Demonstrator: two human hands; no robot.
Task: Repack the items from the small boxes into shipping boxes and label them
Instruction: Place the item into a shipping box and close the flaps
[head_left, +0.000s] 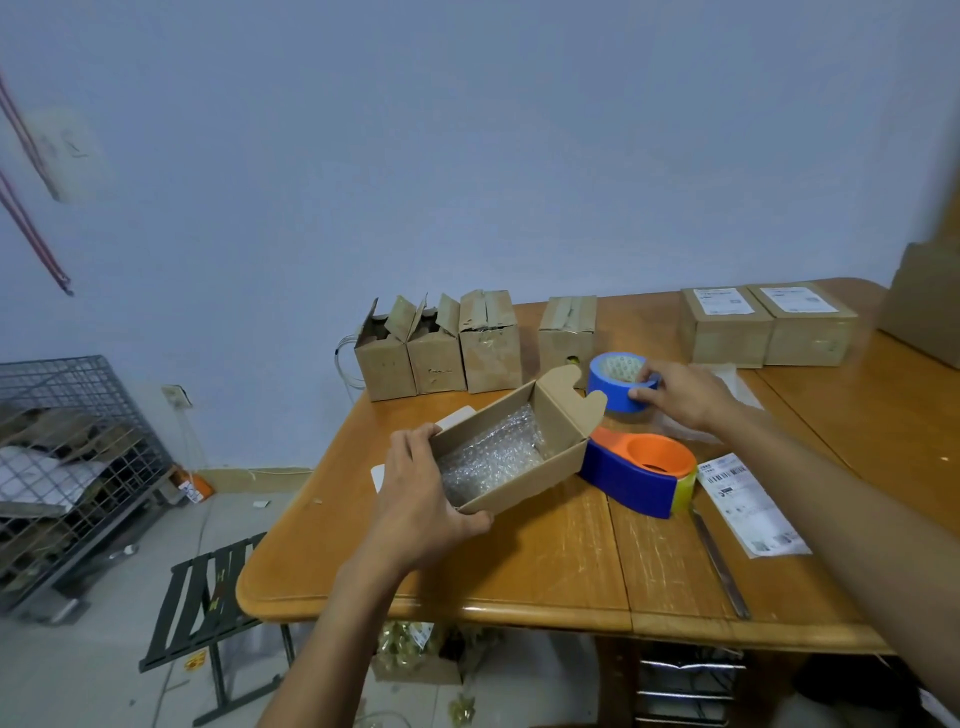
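Two bare hands work over a scuffed orange-brown wooden tabletop (545, 561) set against a plain pale blue wall (467, 156); grey floor lies beyond the left edge, with a wire cage (67, 457) of cardboard and a dark folding stool (208, 603) near the front left corner. The middle of the tabletop towards the front edge is bare, as is much of the right side. Along the back edge stand four worn small boxes (441, 345), three touching with torn flaps, the fourth a little apart; at the back right corner sit two sealed boxes (763, 327) side by side, each with a white label on top. The left hand (426, 499) is clamped on the near end of an open shipping box (519, 447), brown mailer card, tilted, lid flap standing up, lined with clear bubble wrap (488, 457); it sits near the left edge, mid-depth. Just beside its right end lies a blue and orange tape dispenser (644, 475). The right hand (680, 395) has fingers closed around a blue tape roll (618, 382) behind the dispenser. A printed shipping label (748, 504) and a thin metal strip (722, 566) lie towards the front right.
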